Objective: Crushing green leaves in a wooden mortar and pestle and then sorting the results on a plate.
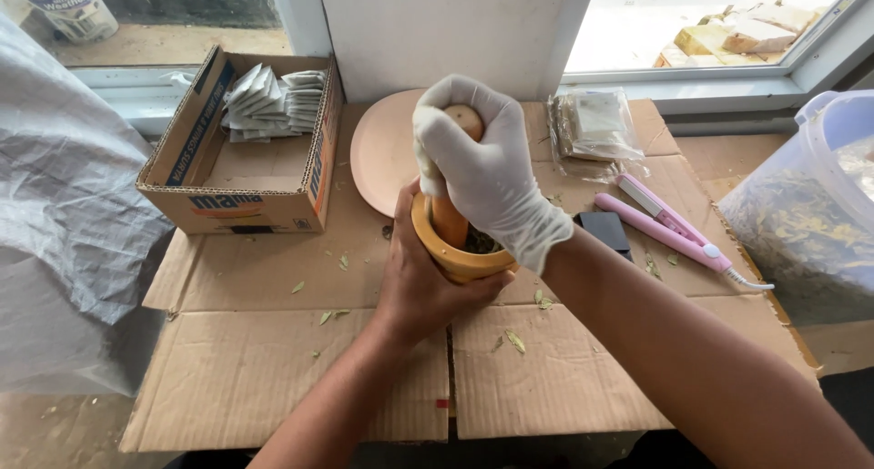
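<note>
A small yellow-orange wooden mortar [458, 261] stands on flattened cardboard [273, 360] in the middle of the view. My bare left hand [421, 282] wraps around its near side and holds it steady. My right hand [481, 168], in a white glove, is closed around the top of a wooden pestle [448, 219] that stands upright inside the mortar. Dark crushed leaf matter [480, 242] shows in the bowl beside the pestle.
A pale pink round plate [382, 150] lies behind the mortar. An open cardboard box [237, 196] with small white sachets sits at left. A pink hair straightener [669, 228], a dark small block [605, 230], a clear bag of packets [596, 127] and a plastic tub of dried leaves [810, 214] are at right.
</note>
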